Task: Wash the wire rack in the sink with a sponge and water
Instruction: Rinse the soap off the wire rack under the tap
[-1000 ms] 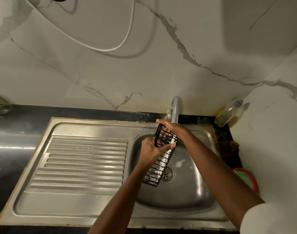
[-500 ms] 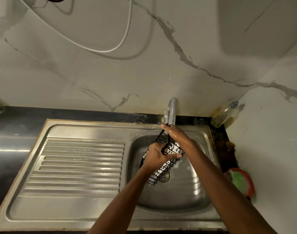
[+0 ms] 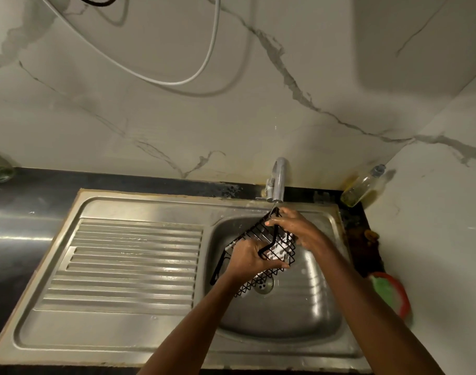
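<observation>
Our left hand curls around the near side of the black wire rack, while our right hand grips its far end just below the grey metal tap. We hold the rack tilted over the stainless steel sink, above the drain; white suds cling inside it.

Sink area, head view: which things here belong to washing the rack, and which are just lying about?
In use:
wire rack, held over the basin
left hand, gripping it
right hand, gripping its far end
sink
tap

Lying about:
bottle in the corner
red and green item at the right
white cable on the wall
</observation>
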